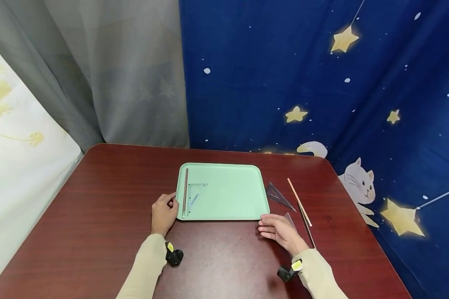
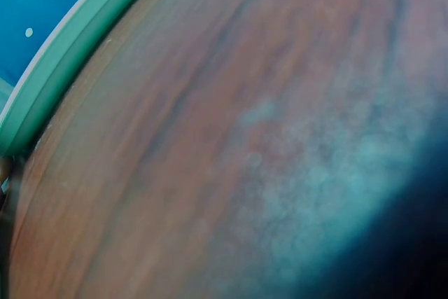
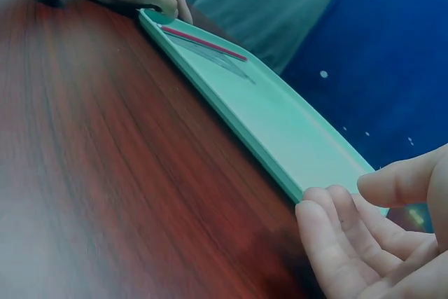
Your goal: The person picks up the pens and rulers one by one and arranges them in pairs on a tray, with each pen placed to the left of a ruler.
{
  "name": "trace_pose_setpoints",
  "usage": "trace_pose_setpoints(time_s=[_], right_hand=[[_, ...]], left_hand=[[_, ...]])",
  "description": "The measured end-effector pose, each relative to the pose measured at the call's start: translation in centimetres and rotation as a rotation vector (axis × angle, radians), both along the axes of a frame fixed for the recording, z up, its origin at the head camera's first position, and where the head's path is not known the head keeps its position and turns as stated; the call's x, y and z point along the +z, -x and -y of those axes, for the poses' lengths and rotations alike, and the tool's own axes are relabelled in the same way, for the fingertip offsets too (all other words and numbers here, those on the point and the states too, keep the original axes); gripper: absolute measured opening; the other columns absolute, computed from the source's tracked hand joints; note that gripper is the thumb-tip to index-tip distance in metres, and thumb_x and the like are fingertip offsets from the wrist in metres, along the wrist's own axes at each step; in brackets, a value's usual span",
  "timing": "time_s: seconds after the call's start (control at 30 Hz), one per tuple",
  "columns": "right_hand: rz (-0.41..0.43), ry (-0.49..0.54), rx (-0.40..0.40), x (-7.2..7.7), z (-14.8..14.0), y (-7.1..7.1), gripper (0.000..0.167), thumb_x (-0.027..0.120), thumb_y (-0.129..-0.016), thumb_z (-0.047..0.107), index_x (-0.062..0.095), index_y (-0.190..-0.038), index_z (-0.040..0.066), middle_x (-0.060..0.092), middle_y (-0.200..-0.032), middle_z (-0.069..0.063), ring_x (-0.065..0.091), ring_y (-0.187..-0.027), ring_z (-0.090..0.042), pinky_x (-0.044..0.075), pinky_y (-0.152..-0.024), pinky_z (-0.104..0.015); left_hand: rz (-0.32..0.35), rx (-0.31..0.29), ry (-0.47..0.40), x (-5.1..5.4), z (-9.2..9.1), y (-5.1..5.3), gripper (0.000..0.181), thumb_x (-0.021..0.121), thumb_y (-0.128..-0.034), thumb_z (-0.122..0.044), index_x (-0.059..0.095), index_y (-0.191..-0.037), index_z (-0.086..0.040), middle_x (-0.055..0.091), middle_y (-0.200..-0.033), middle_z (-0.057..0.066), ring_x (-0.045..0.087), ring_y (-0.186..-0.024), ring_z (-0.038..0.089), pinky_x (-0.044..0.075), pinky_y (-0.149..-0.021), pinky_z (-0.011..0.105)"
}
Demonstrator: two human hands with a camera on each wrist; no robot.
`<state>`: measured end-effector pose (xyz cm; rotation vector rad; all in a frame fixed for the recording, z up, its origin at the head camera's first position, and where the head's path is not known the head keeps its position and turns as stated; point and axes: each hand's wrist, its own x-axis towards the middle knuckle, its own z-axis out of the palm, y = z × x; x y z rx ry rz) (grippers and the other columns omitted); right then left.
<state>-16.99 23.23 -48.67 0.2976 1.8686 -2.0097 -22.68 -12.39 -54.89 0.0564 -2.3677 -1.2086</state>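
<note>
1. Head: the green tray (image 1: 228, 191) lies on the brown table (image 1: 97, 216), between both hands. Left hand (image 1: 164, 214) pinches the left rim between thumb and fingers; right hand (image 1: 280, 230) is at the near right corner. A red pencil (image 1: 185, 192) and clear set square (image 1: 190, 198) lie at the tray's left end. Dark set square (image 1: 277, 196) and light stick (image 1: 297, 197) are on the table to the right. Tray looks stiff, light, likely plastic; load is probably negligible but may slide if tilted.
2. Left wrist: only tray rim and blurred table; can't tell finger state here. Raised rim looks like a decent hold.
3. Right wrist: right thumb and fingers bracket the corner; can't tell if they're pinching. Smooth surface, maybe slippery; best held at opposite short sides, level.
</note>
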Motion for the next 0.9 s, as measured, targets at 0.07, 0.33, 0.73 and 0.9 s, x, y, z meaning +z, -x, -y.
trace_pose_setpoints(time_s=[0.07, 0.33, 0.73, 0.9], right_hand=[[0.003, -0.005, -0.018, 0.1, -0.9, -0.5, 0.036, 0.053, -0.092, 0.007, 0.052, -0.123, -0.01, 0.066, -0.084, 0.003, 0.066, -0.077, -0.007, 0.055, -0.071, -0.024], [0.019, -0.04, -0.077, 0.4, -3.9, -2.5, 0.031, 0.054, -0.091, 0.006, 0.057, -0.119, -0.007, 0.066, -0.085, 0.004, 0.064, -0.075, -0.007, 0.054, -0.071, -0.025], [0.027, -0.047, -0.226, 0.8, -7.0, -4.6, 0.024, 0.052, -0.092, 0.004, 0.061, -0.114, 0.002, 0.064, -0.085, 0.003, 0.062, -0.075, -0.007, 0.054, -0.072, -0.023], [0.017, -0.084, -0.257, 1.0, -8.4, -5.1, 0.022, 0.051, -0.092, 0.003, 0.063, -0.109, 0.008, 0.063, -0.085, 0.003, 0.061, -0.075, -0.007, 0.053, -0.072, -0.022]], left_hand=[[-0.007, 0.003, 0.002, -0.1, 0.0, 0.1, 0.027, 0.057, -0.0843, -0.003, 0.072, -0.107, -0.001, 0.062, -0.078, 0.007, 0.048, -0.062, 0.01, 0.042, -0.06, 0.027], [-0.009, 0.009, 0.0, -0.2, 0.0, 0.1, 0.027, 0.057, -0.0845, -0.004, 0.072, -0.106, -0.002, 0.061, -0.077, 0.006, 0.048, -0.061, 0.011, 0.04, -0.058, 0.024], [-0.013, 0.015, 0.002, -0.2, 0.1, 0.2, 0.026, 0.058, -0.0832, -0.003, 0.073, -0.104, -0.001, 0.061, -0.075, 0.006, 0.047, -0.061, 0.009, 0.041, -0.059, 0.025], [-0.017, 0.016, 0.007, -0.3, 0.1, 0.3, 0.026, 0.058, -0.0836, -0.004, 0.073, -0.105, -0.002, 0.061, -0.076, 0.005, 0.049, -0.061, 0.011, 0.041, -0.058, 0.025]])
